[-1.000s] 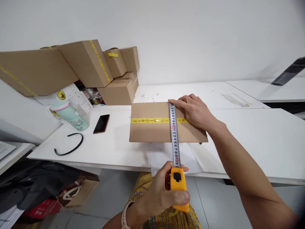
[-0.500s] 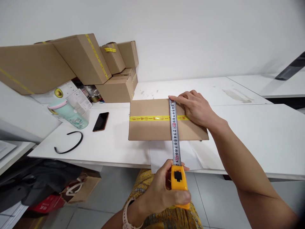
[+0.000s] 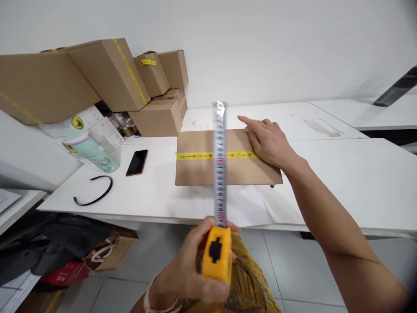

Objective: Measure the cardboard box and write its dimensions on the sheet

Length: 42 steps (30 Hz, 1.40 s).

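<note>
My left hand [image 3: 192, 265] is wrapped round a yellow tape measure [image 3: 217, 252] in front of the table edge. Its silver blade [image 3: 220, 169], blurred by motion, sticks out away from me over a closed cardboard box [image 3: 195, 174] with a strip of yellow tape across its top. The blade's metal end reaches past the box's far edge. On the right part of the box top rests my right hand [image 3: 269, 143], open, its index finger stretched out beyond the far edge. That hand holds nothing.
Several cardboard boxes [image 3: 110, 74] are stacked at the back left. Near them on the white table [image 3: 156, 200] are a mint tumbler [image 3: 93, 152], a phone [image 3: 137, 163] and a black headband [image 3: 106, 191]. Paper [image 3: 243, 208] lies under the box. A dark object [image 3: 395, 89] stands far right.
The tape measure has moved left in my left hand, and its blade end has come away from under my right index finger. My right hand stays on the box.
</note>
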Available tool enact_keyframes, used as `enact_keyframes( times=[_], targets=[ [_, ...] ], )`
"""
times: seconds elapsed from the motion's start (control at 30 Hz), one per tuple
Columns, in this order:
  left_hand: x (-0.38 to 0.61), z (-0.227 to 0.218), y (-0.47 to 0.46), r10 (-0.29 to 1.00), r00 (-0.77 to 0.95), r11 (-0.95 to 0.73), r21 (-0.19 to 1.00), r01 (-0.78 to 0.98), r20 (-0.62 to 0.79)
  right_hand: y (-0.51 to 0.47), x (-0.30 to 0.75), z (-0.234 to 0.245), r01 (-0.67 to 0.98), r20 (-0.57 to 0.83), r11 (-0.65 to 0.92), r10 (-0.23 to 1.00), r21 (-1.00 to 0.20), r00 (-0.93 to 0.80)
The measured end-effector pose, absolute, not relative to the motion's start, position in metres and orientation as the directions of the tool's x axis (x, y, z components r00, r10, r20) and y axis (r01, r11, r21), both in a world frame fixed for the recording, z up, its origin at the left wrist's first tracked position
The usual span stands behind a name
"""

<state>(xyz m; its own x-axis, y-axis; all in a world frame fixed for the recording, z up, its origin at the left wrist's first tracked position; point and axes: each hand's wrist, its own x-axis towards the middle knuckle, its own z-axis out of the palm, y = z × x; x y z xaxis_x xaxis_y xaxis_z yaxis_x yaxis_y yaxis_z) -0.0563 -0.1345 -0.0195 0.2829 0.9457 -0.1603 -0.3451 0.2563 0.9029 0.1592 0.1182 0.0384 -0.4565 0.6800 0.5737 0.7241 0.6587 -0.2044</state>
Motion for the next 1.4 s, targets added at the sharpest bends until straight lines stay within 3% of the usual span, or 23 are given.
enact_keyframes(
  times=[0.13, 0.23, 0.37, 0.47, 0.53, 0.67, 0.77, 1.0, 1.17, 1.3, 1.4],
  targets=[
    [-0.103, -0.005, -0.135, 0.983, -0.168, -0.107, 0.970, -0.219, 0.071, 0.111, 0.159, 0.036, 0.722, 0.600, 0.616, 0.719, -0.317, -0.351],
    [-0.130, -0.006, -0.115, 0.952, -0.288, -0.132, 0.989, -0.071, 0.106, 0.100, 0.160, 0.033, 0.728, 0.592, 0.541, 0.772, -0.421, -0.231],
    [-0.138, -0.014, -0.099, 0.980, -0.197, -0.025, 0.995, -0.099, 0.005, 0.078, 0.169, 0.030, 0.733, 0.488, 0.374, 0.870, -0.569, -0.065],
    [-0.134, -0.020, -0.094, 0.992, -0.129, -0.032, 0.993, -0.110, 0.017, 0.064, 0.177, 0.032, 0.721, 0.443, 0.319, 0.897, -0.615, -0.019],
    [-0.133, -0.023, -0.086, 0.993, -0.100, -0.073, 0.993, -0.097, 0.063, 0.062, 0.178, 0.034, 0.695, 0.531, 0.380, 0.847, -0.611, 0.004],
    [-0.132, -0.028, -0.048, 0.978, -0.092, -0.192, 0.980, -0.052, 0.186, 0.085, 0.170, 0.029, 0.595, 0.782, 0.607, 0.621, -0.527, 0.060],
    [-0.135, -0.030, -0.013, 0.970, -0.090, -0.228, 0.974, 0.000, 0.227, 0.116, 0.163, 0.009, 0.532, 0.837, 0.687, 0.542, -0.495, 0.078],
    [-0.141, -0.050, 0.044, 0.996, 0.004, -0.091, 0.993, 0.072, 0.091, 0.157, 0.162, -0.066, 0.519, 0.775, 0.613, 0.608, -0.596, 0.172],
    [-0.142, -0.057, 0.050, 0.997, -0.010, -0.079, 0.993, 0.089, 0.080, 0.156, 0.170, -0.086, 0.550, 0.727, 0.569, 0.678, -0.611, 0.108],
    [-0.145, -0.042, 0.022, 0.989, 0.042, -0.147, 0.912, 0.383, 0.142, 0.144, 0.176, -0.064, 0.553, 0.725, 0.538, 0.662, -0.637, 0.191],
    [-0.139, -0.030, -0.003, 0.965, 0.250, -0.236, 0.698, 0.676, 0.085, 0.126, 0.180, -0.033, 0.354, 0.619, 0.520, 0.734, -0.777, 0.280]
  ],
)
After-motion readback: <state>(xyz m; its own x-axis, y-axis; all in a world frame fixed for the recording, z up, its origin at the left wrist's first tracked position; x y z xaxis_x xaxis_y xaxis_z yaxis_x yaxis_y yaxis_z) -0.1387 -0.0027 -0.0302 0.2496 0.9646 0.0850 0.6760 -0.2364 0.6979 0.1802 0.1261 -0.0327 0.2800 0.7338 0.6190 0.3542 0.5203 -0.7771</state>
